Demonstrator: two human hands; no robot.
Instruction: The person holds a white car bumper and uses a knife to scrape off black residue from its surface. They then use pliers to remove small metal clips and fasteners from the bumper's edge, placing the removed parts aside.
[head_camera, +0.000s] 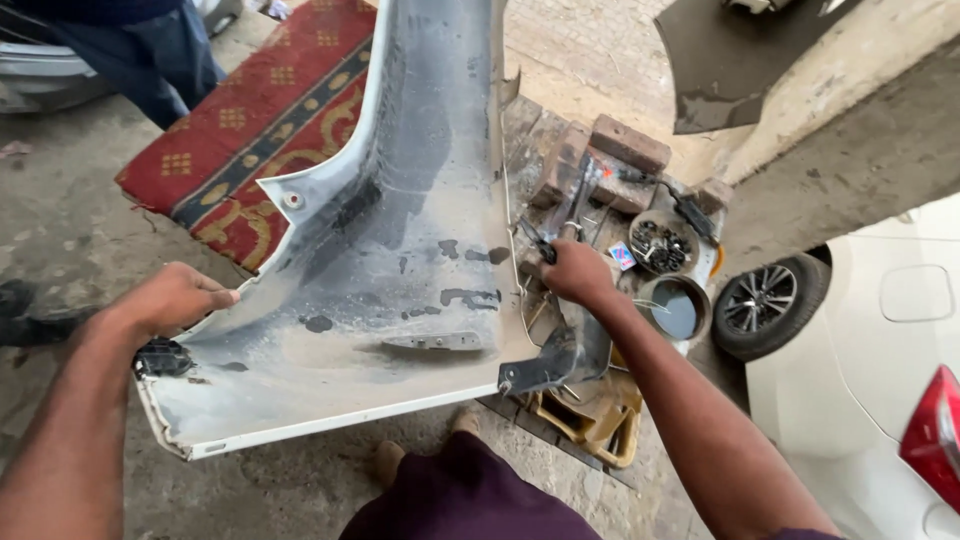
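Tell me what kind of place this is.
Probably a car repair yard: a detached white bumper held by both hands, a white car parked beside it, and bowls of screws on the ground.

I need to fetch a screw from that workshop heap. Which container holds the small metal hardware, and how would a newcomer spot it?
Start at the big white bumper and look right, past the right hand, to the cluttered board. Two round tubs sit there: the upper tub is heaped with dark hardware, while the lower tub holds only grey liquid.

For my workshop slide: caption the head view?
Left hand steadies a white car bumper while the right hand grips a dark tool.
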